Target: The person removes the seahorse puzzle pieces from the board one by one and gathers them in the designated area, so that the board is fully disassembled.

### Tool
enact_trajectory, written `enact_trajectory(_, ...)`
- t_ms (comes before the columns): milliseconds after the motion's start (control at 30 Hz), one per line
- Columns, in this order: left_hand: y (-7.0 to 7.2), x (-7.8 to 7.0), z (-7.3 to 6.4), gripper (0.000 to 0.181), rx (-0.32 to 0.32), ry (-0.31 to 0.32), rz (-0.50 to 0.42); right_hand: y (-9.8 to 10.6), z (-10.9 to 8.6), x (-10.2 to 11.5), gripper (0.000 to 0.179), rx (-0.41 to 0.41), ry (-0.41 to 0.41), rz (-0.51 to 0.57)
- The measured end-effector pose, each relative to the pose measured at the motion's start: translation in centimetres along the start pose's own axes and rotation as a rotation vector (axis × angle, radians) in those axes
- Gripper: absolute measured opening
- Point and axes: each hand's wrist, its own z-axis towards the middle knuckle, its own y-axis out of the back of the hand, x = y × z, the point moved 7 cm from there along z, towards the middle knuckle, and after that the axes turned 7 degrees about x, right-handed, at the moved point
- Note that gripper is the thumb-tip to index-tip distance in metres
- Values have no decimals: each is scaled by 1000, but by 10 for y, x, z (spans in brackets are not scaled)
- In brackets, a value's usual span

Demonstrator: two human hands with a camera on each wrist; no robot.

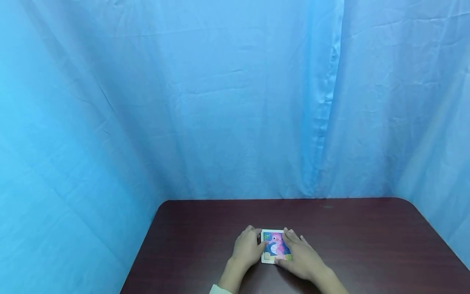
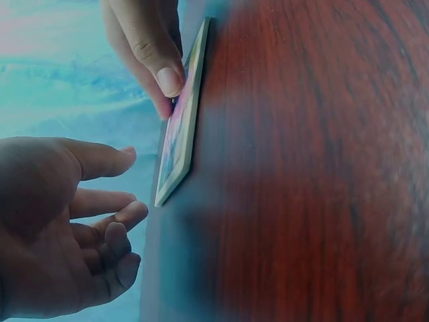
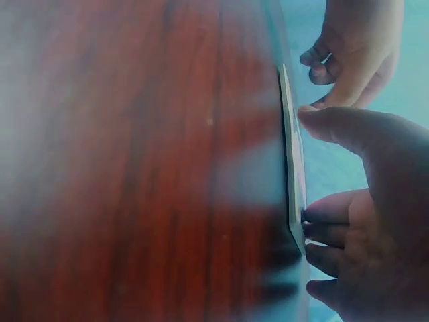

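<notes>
A square picture board [image 1: 273, 246] lies flat on the table, showing a pink bird-like animal on dark blue inside a white border. Its thin pale edge shows in the left wrist view. My left hand [image 1: 247, 248] is at the board's left side, thumb near that edge and fingers loosely bent; the left wrist view shows a gap between its fingertips and the board [image 2: 181, 127]. My right hand [image 1: 302, 258] lies over the right side with fingers spread, covering part of the picture. Its thumb and fingertips touch the board [image 3: 293, 154] in the right wrist view.
The dark reddish-brown wooden table [image 1: 367, 241] has rounded far corners. Light blue curtains [image 1: 235, 106] hang behind it and along both sides. A pale sleeve cuff [image 1: 219, 290] shows at my left wrist.
</notes>
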Motion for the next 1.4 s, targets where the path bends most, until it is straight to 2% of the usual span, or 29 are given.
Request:
enact_trajectory(300,-8,-2,6,42,27,20,-6,2,1,2,89,19,-24,34)
enact_trajectory(533,-8,-3,8,31,-18,15,15,2,2,5,89,13,-30,36)
enact_trajectory(800,-11,-2,10,32,-67,47,-129,2,2,2,91,26,-47,78)
enact_trajectory(933,-13,-3,10,35,-74,52,-169,3,3,0,92,17,-45,85)
enact_trajectory(1200,-12,-5,10,35,-87,88,-116,4,6,1,95,6,-34,79)
enact_trajectory(1400,-11,-8,15,32,-93,108,-90,8,6,4,86,-9,-18,53)
